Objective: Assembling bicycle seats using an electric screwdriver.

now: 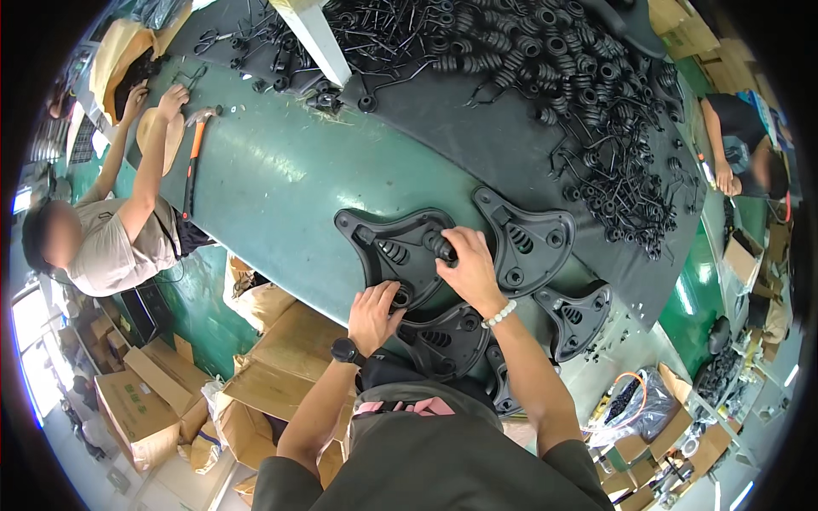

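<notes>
A black bicycle saddle (pixel 394 240) lies underside up on the table in front of me, its narrow nose toward the far left. My right hand (pixel 470 266) is closed round a black ribbed rubber bumper (pixel 440 244) at the saddle's right rear corner. At its near corner, the fingers of my left hand (pixel 375 313) curl over another black round bumper (pixel 400 295), which they partly hide. More upturned saddles lie close by: one saddle (pixel 524 238) to the right, another saddle (pixel 443 339) nearer me, and a smaller-looking saddle (pixel 575 319) at the near right.
A heap of black ribbed bumpers (pixel 588 77) and bent metal rods (pixel 383 38) covers the dark mat (pixel 426 128). A white post (pixel 313 38) rises at the far edge. On the left, a co-worker (pixel 119 238) reaches past an orange-handled hammer (pixel 195 153). Cardboard boxes (pixel 145 409) stand below.
</notes>
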The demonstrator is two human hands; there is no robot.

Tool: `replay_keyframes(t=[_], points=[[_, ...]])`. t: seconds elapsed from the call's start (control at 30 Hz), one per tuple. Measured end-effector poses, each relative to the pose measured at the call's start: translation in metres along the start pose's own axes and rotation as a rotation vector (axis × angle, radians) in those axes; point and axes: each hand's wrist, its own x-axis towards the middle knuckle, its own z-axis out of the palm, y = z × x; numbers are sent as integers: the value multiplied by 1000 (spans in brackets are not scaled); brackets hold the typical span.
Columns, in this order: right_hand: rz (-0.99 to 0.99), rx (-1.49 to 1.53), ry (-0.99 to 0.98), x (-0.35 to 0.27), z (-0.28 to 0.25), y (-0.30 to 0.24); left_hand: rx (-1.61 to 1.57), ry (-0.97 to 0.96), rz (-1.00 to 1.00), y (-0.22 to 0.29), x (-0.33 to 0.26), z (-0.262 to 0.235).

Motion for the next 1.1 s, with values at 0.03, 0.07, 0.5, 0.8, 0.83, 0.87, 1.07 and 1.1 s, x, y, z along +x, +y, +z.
replay_keyframes(t=[0.03,0.07,0.5,0.8,0.83,0.87,1.07,1.1], points=[[-1,-1,-4,4,5,-2,-16,0,7,0,1,0],[-3,-108,-109,7,11,-2,-19,0,4,0,2,0],[90,-293,-100,18,36,-4,27,-153,6,1,21,-14],[109,-134,279,118,-57,32,-2,283,64,-27,251,-63],[166,-202,352,142,-68,61,60,359,151,-28,290,-61],[142,-315,445,164,-80,83,107,383,183,-26,325,-57],[426,-489,351,236,-105,161,383,414,263,-24,456,-43],[430,-543,322,237,-97,171,393,365,216,-29,467,-35]])
